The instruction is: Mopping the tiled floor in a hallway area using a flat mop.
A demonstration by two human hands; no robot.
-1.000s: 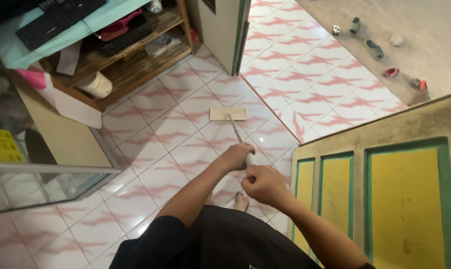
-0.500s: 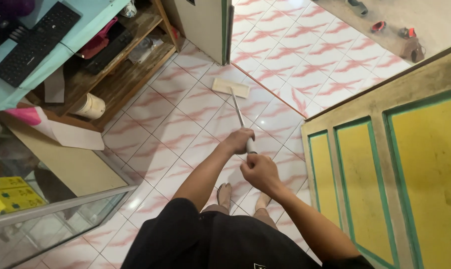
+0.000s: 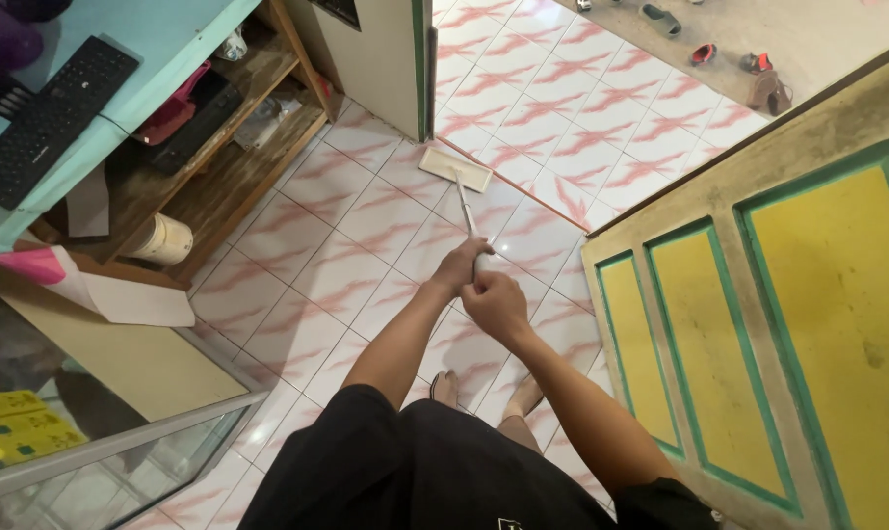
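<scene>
I look down at a flat white mop. Its pad (image 3: 454,168) lies on the pink-patterned floor tiles near a doorway, and its thin handle (image 3: 466,210) runs back to my hands. My left hand (image 3: 461,266) grips the handle lower down. Just behind it, my right hand (image 3: 496,303) closes around the handle's upper end. Both arms stretch forward from my black shirt, and my bare feet (image 3: 484,393) show below them.
A yellow door with green trim (image 3: 758,334) stands open on the right. A wooden shelf unit (image 3: 219,147) with a paper roll stands left, under a teal desk with a black keyboard (image 3: 47,118). Sandals (image 3: 749,69) lie outside. A glass case (image 3: 72,461) sits bottom left.
The view has swung, so the shelf and door sit differently in frame. The mop pad now lies closer to the door frame, and both hands still hold the handle.
</scene>
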